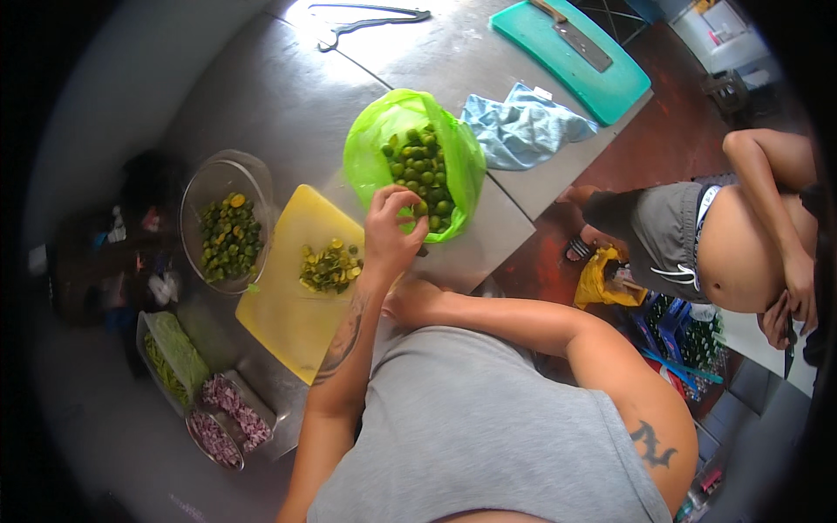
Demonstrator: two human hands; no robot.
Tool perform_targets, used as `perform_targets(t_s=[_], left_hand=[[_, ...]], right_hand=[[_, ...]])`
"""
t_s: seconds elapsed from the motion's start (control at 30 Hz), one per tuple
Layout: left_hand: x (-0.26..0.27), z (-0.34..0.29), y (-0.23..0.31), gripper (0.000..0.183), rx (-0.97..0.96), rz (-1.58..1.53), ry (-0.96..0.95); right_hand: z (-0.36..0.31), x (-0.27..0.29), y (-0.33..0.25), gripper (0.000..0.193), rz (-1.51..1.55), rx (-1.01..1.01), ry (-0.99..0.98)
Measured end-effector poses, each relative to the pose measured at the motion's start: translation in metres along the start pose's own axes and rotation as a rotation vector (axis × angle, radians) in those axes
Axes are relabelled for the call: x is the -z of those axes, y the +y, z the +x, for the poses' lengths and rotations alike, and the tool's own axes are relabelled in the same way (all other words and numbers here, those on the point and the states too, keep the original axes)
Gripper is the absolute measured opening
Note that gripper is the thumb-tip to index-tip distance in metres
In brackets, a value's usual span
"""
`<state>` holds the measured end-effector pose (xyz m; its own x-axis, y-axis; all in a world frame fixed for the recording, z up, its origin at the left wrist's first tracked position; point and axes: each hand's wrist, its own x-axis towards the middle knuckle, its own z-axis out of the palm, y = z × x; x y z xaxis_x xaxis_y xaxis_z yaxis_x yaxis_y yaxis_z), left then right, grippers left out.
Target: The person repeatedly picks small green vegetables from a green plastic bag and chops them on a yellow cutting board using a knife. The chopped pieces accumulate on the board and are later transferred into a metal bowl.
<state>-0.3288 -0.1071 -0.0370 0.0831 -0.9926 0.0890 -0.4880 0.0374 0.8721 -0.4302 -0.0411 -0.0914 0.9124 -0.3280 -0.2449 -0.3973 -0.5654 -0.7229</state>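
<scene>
Whole green limes (pixel 425 166), a sizeable lot, lie inside an open bright-green plastic bag (pixel 370 139) on the steel table (pixel 244 96). Left hand (pixel 394 228): at the bag's near edge, thumb and forefinger curved toward each other at one lime; whether they are closed on it cannot be told. Right hand (pixel 408 301): beside the yellow cutting board (pixel 288 322), its fingers mostly hidden behind the left forearm, so their state cannot be told. Done, by appearances: a small heap of cut lime pieces (pixel 330 268) on the yellow board, and a larger batch of limes (pixel 231 240), some visibly cut, in the clear bowl (pixel 205 186) to its left. Left over: the bagged limes, apparently uncut; the work seems partway along.
</scene>
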Motion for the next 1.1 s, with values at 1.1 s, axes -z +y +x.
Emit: perform_targets(t_s=[1.1], left_hand=[[0.111, -0.242, -0.104, 0.022, 0.42, 0.059, 0.667]], right_hand=[[-0.009, 0.023, -0.071, 0.064, -0.016, 0.029, -0.053]])
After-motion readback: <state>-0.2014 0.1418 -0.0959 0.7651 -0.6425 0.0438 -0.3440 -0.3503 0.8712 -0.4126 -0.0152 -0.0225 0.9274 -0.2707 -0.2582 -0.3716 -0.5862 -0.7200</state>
